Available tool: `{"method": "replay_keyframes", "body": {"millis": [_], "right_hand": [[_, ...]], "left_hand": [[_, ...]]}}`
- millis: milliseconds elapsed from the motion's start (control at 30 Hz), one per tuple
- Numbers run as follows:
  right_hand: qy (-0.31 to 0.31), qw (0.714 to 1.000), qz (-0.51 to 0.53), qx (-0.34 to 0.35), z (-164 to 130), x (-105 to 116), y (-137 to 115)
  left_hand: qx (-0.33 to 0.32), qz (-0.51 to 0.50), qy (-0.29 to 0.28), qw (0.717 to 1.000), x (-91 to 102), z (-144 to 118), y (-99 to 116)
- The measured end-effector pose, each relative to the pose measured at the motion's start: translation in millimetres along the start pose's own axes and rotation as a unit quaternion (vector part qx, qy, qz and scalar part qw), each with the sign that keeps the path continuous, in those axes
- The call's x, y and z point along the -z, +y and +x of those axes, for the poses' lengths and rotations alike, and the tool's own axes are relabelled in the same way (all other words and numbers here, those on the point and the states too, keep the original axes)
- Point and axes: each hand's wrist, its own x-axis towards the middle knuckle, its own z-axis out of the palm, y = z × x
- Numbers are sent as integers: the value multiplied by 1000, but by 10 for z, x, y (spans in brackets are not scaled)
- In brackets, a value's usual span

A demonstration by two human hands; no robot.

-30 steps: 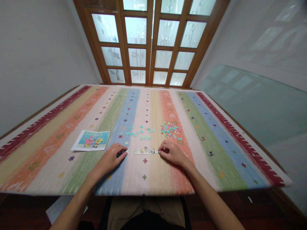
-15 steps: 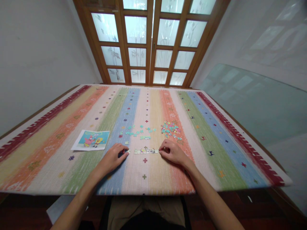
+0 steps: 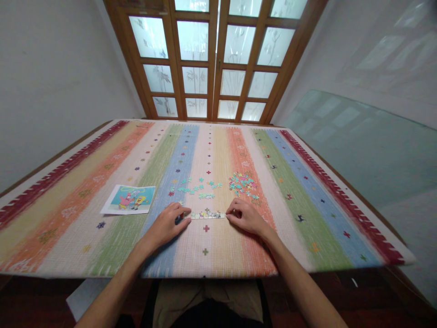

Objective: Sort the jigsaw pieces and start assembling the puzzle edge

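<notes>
A narrow strip of joined jigsaw puzzle pieces [image 3: 208, 215] lies flat on the striped tablecloth in front of me. At its left end, my left hand [image 3: 170, 222] pinches a small puzzle piece, mostly covered by the fingers, right against the strip. My right hand [image 3: 246, 216] holds the strip's right end between thumb and forefinger. Just beyond the strip lie loose turquoise puzzle pieces [image 3: 200, 187], a few of them apparently joined. One pale piece [image 3: 181, 203] rests close to my left fingertips.
A heap of mixed puzzle pieces [image 3: 241, 182] sits beyond my right hand. To the left is a printed cartoon picture [image 3: 131, 199] on white paper. The striped tablecloth [image 3: 136, 241] covers the table. Wooden glazed doors [image 3: 213, 64] stand behind it.
My left hand has moved right with its puzzle piece, closing the gap to the strip's left end. My right hand has stayed at the right end.
</notes>
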Motion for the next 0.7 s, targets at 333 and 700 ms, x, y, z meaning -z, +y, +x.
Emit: {"method": "replay_keyframes", "body": {"millis": [333, 700], "right_hand": [[0, 1000, 0, -3, 1, -5, 0], [1, 1000, 1, -2, -9, -7, 20]], "left_hand": [[-14, 3, -21, 1000, -32, 62, 41], [-11, 8, -25, 1000, -24, 105, 46]]}}
